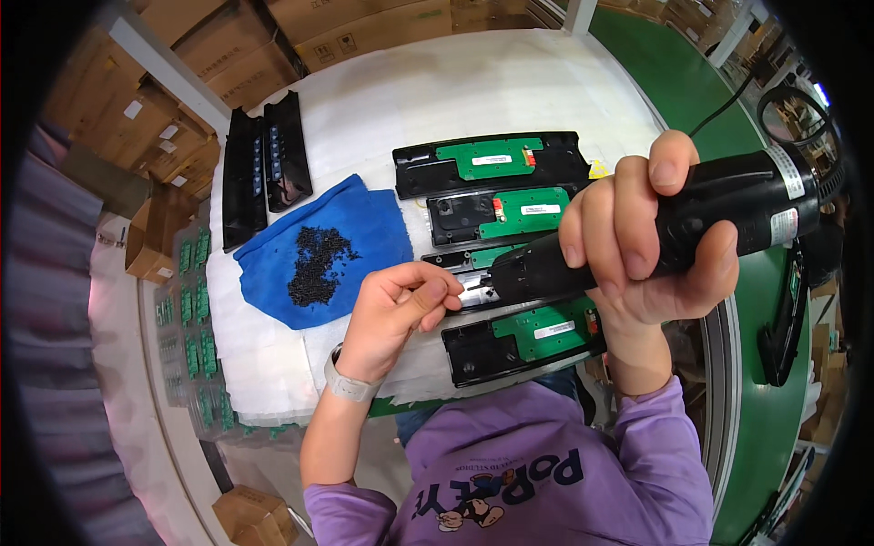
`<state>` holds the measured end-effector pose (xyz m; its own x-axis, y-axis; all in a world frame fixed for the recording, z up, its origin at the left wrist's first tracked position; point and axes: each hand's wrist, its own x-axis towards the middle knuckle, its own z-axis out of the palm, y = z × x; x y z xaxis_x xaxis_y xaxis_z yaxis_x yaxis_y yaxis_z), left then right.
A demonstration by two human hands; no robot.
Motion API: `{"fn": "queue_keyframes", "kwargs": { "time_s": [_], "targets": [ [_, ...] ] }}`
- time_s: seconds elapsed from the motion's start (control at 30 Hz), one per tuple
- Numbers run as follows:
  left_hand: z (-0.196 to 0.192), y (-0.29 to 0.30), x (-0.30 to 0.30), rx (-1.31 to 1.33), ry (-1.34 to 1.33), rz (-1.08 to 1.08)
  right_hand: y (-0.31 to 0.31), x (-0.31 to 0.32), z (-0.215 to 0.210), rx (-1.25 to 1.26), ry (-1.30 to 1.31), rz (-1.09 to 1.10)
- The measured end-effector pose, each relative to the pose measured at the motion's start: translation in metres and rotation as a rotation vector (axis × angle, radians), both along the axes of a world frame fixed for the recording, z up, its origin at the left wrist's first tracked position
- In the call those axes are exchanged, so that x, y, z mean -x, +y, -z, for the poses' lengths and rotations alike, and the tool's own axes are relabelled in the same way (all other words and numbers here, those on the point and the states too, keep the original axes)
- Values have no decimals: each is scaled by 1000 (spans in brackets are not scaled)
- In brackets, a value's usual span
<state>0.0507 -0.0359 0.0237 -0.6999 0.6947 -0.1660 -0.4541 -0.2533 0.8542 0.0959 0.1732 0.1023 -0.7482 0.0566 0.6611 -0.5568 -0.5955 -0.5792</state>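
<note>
My right hand is wrapped around a black electric screwdriver, its nose pointing left. Close to the driver's tip, my left hand has thumb and fingers pinched together; anything between them is too small to make out. Below the tip lies a black plastic housing with a silvery plate, largely covered by the driver and my right hand. Two similar housings with green circuit boards, an upper one and a middle one, lie beyond it. Another housing rests nearer me.
Left of the housings, a blue cloth bears a heap of small black screws. Two long black shells lie at the far left of the white-covered table. A green surface runs along the right; cardboard boxes stand behind.
</note>
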Motion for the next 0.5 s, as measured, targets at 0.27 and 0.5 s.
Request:
{"fn": "queue_keyframes", "kwargs": {
  "time_s": [0.27,0.5],
  "targets": [
    [0,3,-4,197,164,16,0,3,10,14,-28,-45],
    [-5,5,-10,293,321,46,-7,3,10,-88,-166,2]
  ]
}}
